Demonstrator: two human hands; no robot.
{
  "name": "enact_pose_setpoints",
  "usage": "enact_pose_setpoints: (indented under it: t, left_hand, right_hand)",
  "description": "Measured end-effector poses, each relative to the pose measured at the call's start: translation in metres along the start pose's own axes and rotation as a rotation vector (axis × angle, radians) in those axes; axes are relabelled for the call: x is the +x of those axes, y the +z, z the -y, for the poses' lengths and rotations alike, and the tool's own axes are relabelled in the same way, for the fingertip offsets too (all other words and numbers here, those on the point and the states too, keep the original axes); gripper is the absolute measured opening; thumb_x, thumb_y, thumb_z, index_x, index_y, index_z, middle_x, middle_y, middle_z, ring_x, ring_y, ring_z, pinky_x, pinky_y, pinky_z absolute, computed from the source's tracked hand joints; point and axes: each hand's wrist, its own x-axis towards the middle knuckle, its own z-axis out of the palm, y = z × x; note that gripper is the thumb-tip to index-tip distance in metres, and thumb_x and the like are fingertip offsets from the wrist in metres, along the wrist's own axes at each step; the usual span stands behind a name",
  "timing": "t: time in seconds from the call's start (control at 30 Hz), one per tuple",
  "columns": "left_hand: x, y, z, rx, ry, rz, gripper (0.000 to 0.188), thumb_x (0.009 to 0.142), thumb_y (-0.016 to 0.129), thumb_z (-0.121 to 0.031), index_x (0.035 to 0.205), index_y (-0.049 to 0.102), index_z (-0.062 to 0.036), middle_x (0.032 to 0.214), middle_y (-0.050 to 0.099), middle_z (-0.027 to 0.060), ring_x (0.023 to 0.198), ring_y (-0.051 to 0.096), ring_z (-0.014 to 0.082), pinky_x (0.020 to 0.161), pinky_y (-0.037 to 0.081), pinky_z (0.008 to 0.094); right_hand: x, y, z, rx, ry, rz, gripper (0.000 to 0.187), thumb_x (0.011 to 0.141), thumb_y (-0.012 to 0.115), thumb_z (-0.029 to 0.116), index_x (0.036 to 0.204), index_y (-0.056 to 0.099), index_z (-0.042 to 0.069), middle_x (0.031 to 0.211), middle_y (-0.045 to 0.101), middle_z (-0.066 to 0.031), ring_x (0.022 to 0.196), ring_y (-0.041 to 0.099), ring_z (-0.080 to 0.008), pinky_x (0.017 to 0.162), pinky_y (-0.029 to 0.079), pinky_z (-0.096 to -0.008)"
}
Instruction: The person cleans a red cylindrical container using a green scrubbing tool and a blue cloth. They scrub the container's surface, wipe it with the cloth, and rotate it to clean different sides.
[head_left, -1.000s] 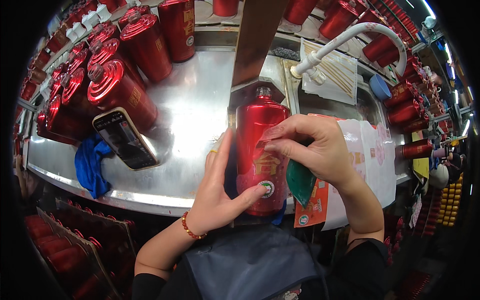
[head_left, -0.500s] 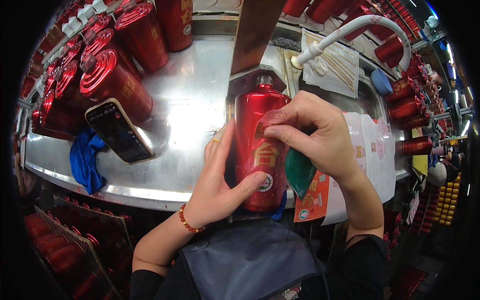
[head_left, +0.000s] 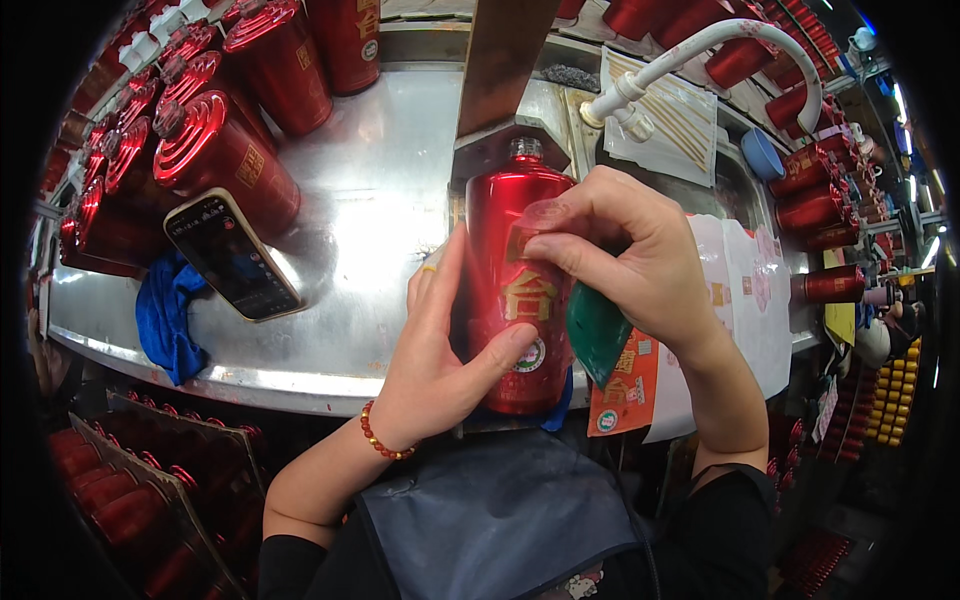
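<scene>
Bottle, red, metallic (head_left: 515, 290), upright at steel counter (head_left: 380, 200) front edge. L hand (head_left: 440, 350) wrapped round lower body; R hand (head_left: 630, 260) fingertips pinch label on upper front, green scrap (head_left: 597, 330) tucked under palm.

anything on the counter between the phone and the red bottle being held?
Head view: bare steel counter between phone and red bottle, except the left hand gripping the bottle.

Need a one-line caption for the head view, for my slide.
Left hand steadies a red bottle on a steel counter while right hand fingers its label.
</scene>
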Motion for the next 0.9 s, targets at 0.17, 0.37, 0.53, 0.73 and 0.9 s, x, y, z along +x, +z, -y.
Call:
enact_pose_setpoints:
  t: [0.17,0.37,0.53,0.73,0.9]
  left_hand:
    - [-0.001,0.0,-0.006,0.061,0.009,-0.007,0.099,0.091,0.08,-0.03,0.161,0.02,0.0073,0.154,0.041,0.0228,0.139,0.04,0.0365,0.118,0.03,0.043]
    - [-0.005,-0.01,-0.005,0.201,0.129,0.012,0.091,0.097,0.071,-0.036,0.161,0.022,0.005,0.158,0.037,0.0235,0.146,0.033,0.0387,0.121,0.024,0.045]
    - [-0.003,-0.018,0.011,0.147,0.06,-0.004,0.066,0.105,0.056,-0.034,0.158,0.037,0.0007,0.157,0.044,0.0206,0.153,0.024,0.0386,0.123,0.019,0.049]
    - [0.031,-0.013,0.006,-0.162,0.003,-0.145,0.064,0.101,0.068,-0.025,0.151,0.042,0.0062,0.146,0.052,0.0217,0.138,0.049,0.0299,0.116,0.036,0.0387]
    - [0.06,0.001,-0.013,-0.174,-0.096,-0.15,0.076,0.093,0.078,-0.03,0.147,0.043,0.0114,0.135,0.057,0.0225,0.126,0.058,0.0252,0.107,0.046,0.0364]
  right_hand:
    - [0.0,0.0,-0.007,0.018,0.022,-0.011,0.022,0.091,0.074,-0.002,0.111,0.066,-0.002,0.093,0.063,-0.0026,0.076,0.065,-0.0063,0.067,0.051,-0.0205]
    - [-0.007,0.003,-0.02,0.255,0.171,-0.184,0.038,0.093,0.076,0.008,0.127,0.06,0.001,0.079,0.056,0.0041,0.064,0.048,0.0024,0.056,0.035,-0.0153]
    - [-0.028,0.006,-0.039,0.472,0.335,-0.22,0.042,0.102,0.068,0.013,0.138,0.055,-0.003,0.096,0.059,0.0019,0.068,0.052,0.0007,0.058,0.04,-0.0163]
    - [-0.056,0.019,-0.03,0.673,0.479,-0.063,0.075,0.098,0.074,0.022,0.156,0.034,-0.005,0.142,0.054,-0.0176,0.078,0.061,-0.0053,0.068,0.05,-0.0207]
    - [-0.049,0.025,-0.023,0.589,0.435,-0.081,0.084,0.091,0.082,0.02,0.156,0.035,-0.005,0.138,0.057,-0.0171,0.071,0.056,-0.0023,0.062,0.047,-0.0189]
